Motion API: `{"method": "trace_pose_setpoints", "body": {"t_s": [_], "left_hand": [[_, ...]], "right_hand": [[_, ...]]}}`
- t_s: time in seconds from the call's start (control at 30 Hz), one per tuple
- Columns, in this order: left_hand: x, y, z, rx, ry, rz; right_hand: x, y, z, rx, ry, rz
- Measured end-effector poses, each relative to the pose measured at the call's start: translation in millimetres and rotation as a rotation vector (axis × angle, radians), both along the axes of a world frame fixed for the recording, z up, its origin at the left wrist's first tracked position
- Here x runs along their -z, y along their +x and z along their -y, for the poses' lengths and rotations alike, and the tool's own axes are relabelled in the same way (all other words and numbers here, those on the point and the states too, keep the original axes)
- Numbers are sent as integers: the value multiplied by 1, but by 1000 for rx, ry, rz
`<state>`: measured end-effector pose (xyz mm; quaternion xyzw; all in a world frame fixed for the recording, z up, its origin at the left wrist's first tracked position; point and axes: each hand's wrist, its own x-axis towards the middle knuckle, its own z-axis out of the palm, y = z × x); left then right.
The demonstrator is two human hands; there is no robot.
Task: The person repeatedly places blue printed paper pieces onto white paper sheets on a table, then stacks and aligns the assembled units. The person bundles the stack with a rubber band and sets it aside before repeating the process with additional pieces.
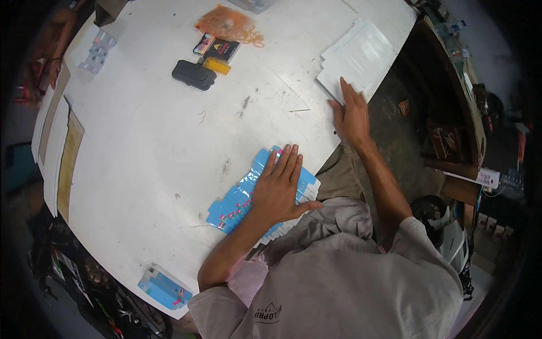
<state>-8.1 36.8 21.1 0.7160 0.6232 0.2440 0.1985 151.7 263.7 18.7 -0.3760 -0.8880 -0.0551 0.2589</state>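
Observation:
My left hand (276,189) lies flat, fingers stretched out, on a fanned row of glossy blue flat printed cartons (240,195). Pink marks run along the cartons, and white flaps show on the side toward my body. My palm hides the middle of the row. Farther off to the right, my right hand (354,116) rests at the near corner of a stack of flat white sheets (358,53). Its fingers reach over the stack's edge with the thumb held apart.
On the white table (152,152) lie a dark grey case (193,75), a yellow lighter (217,65), small packs (224,49) and an orange bag with rubber bands (226,24). More blue cartons (164,288) sit at the near left edge. Another person's arm (56,53) shows far left.

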Motion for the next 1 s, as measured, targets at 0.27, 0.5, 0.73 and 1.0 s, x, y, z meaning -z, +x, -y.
{"method": "trace_pose_setpoints", "body": {"t_s": [0.27, 0.5, 0.73, 1.0], "left_hand": [[9, 6, -3, -54, 23, 28], [2, 4, 1, 6, 28, -207], [10, 3, -3, 63, -21, 17], [3, 6, 1, -30, 57, -62]], "right_hand": [[-3, -5, 70, -216, -239, 23], [-30, 3, 86, -261, -1111, 124], [30, 31, -3, 25, -372, -224], [-6, 13, 71, -162, -806, -92]]}}
